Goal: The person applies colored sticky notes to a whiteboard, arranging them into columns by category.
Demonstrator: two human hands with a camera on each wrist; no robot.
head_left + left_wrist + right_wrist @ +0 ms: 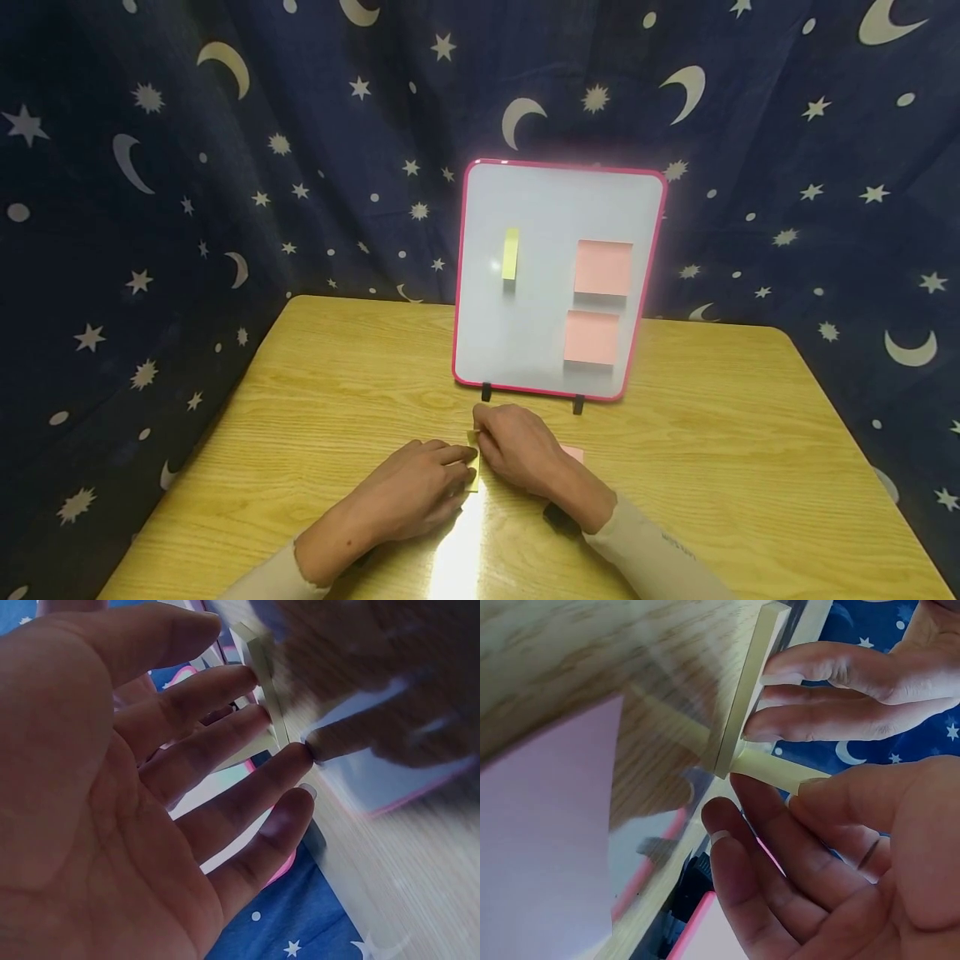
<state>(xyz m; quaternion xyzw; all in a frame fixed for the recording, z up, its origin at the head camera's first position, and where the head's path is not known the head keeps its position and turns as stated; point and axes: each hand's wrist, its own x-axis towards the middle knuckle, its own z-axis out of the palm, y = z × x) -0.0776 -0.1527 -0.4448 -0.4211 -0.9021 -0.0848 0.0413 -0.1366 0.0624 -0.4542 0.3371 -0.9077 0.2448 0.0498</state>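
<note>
A narrow yellow sticky note pad (473,482) lies on the table between my two hands. The fingertips of my left hand (411,490) press on it, the fingers nearly straight. In the right wrist view, a thin yellow sticky note (774,772) lifts away from one end of the pad (751,690). My right hand (519,443) pinches the raised end of that note between thumb and finger. Its other end still meets the pad. The left wrist view shows the left fingertips right at the pad's edge (259,664), the palm facing the camera.
A pink-framed whiteboard (540,208) stands on black feet beyond my hands. On it are one narrow yellow note (511,254) and two square pink notes (603,267). A pink sticky note pad (573,453) lies partly hidden behind my right wrist. A starry curtain (337,167) surrounds the wooden table (360,367).
</note>
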